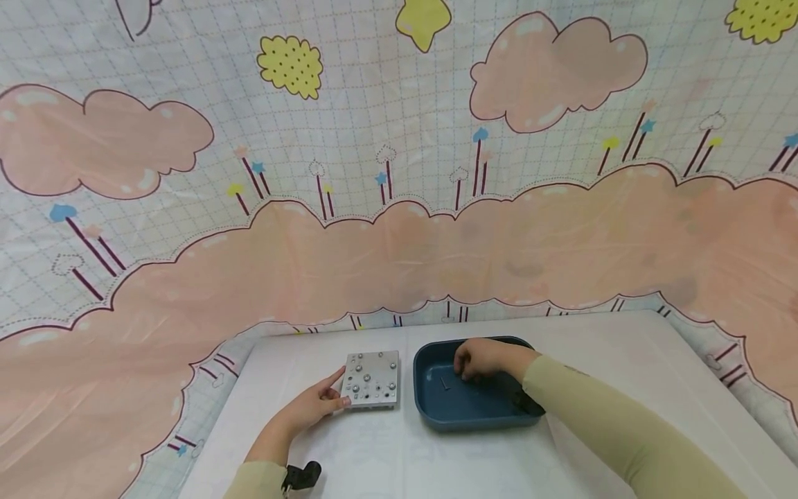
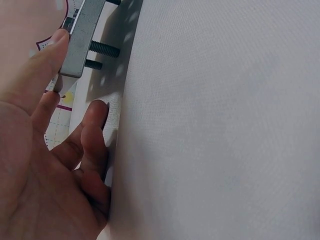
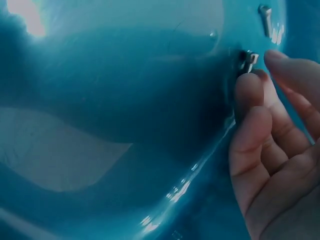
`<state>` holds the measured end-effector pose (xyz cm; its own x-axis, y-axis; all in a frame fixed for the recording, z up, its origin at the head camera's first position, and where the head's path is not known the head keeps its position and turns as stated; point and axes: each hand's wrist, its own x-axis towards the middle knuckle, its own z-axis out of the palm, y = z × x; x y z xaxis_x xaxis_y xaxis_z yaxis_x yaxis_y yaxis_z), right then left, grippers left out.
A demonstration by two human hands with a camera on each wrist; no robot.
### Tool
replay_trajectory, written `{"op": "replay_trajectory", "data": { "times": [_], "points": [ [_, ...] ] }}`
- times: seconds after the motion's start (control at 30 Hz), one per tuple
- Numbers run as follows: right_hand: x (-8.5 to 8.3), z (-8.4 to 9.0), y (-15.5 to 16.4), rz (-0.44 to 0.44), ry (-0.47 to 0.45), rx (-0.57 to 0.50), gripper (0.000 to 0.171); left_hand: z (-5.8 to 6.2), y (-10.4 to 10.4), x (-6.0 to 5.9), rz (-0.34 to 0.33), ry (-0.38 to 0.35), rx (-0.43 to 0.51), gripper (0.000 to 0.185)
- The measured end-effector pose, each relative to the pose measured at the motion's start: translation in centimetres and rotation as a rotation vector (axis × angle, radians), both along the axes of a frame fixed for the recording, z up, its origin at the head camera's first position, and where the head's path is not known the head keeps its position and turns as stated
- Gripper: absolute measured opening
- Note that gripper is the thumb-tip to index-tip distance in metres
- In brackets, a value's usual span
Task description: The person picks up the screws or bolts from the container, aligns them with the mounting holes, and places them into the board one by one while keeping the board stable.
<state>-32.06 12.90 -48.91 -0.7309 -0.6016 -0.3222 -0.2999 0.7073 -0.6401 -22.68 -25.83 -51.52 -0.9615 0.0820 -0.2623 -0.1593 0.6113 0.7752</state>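
No legible text or numbers anywhere

Tub [image 1: 469, 423] recorded as smooth, glossy plastic; shiny metal bolts [image 3: 266, 22] seen inside it. Left of tub, matt metal block [image 1: 377, 362] noted; beneath tub, finely textured matt cloth [image 1: 374, 457] observed.

1. Straight ahead of me, a printed fabric sheet [image 1: 399, 260] fills the whole backdrop and comes down along both sides of the table.
2. Its upper part is pale, ruled with a fine bluish grid, with one pink cloud [image 1: 106, 142] at left and another pink cloud [image 1: 561, 73] right of centre.
3. Up high I see a yellow star [image 1: 424, 22] between two dotted yellow patches, one at left and one in the right corner.
4. Below, a scalloped peach band [image 1: 386, 263] runs across, sprouting dark stems topped with hearts and stars.
5. The white tabletop [image 1: 374, 457] has a finely woven surface and a faint lengthwise crease.
6. The light looks soft, with greyish patches on the peach at right.
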Motion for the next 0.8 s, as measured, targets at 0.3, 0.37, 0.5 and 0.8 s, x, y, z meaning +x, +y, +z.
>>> {"op": "replay_trajectory", "data": {
  "times": [0.3,0.37,0.5,0.8],
  "points": [
    [-0.4,-0.4,0.4,0.092,0.119,0.055,0.014,0.0,-0.1,0.0,-0.002,0.009,-0.026,0.082],
    [-0.5,-0.7,0.3,0.115,0.147,0.069,0.013,-0.1,-0.1,0.0,-0.003,0.009,-0.027,0.082],
    [-0.5,-1.0,0.2,0.154,0.205,0.076,0.009,-0.2,-0.2,0.0,0.002,0.008,-0.024,0.082],
    [-0.4,-1.3,0.0,0.184,0.241,0.052,0.005,-0.2,-0.1,-0.1,-0.002,-0.001,-0.028,0.081]
  ]
}}
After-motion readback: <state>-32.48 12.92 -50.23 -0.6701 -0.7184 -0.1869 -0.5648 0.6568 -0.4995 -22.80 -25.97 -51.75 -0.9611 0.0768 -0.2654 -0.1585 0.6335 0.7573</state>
